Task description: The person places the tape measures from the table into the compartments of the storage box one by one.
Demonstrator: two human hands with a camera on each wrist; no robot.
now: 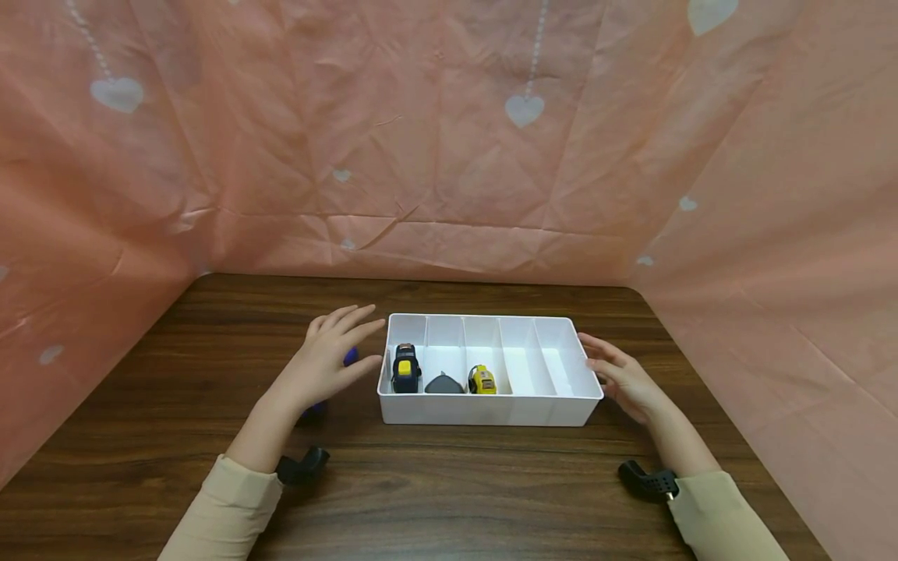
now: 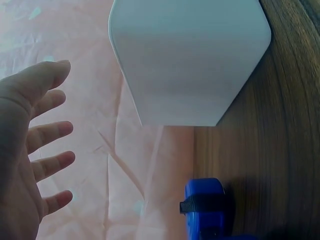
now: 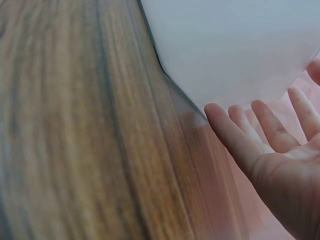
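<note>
Sleeves and wrist cameras sit closest to the lens, down by the near edge of the tabletop (image 1: 449, 499); past them is the white divided tray (image 1: 491, 409), lying mid-tabletop with its long axis running left to right, so each short end faces a hand; left hand (image 1: 330, 358) hovers just beside the left end, fingers spread and relaxed, holding nothing; right hand (image 1: 620, 374) is at the right end, fingers straight, fingertips at or almost on the wall, can't quite tell if they touch; looks like the right one is the closer of the two. Inside the tray's left compartments: a black-and-yellow tape measure (image 1: 405, 368), a dark grey thing (image 1: 444, 383), a smaller yellow one (image 1: 482, 379); right compartments are bare. Left wrist view shows what the head view mostly hides: a blue object (image 2: 205, 207) on the tabletop under the left hand, near the tray's end but apart from it. Pink heart-print sheet (image 1: 449, 156) all round.
</note>
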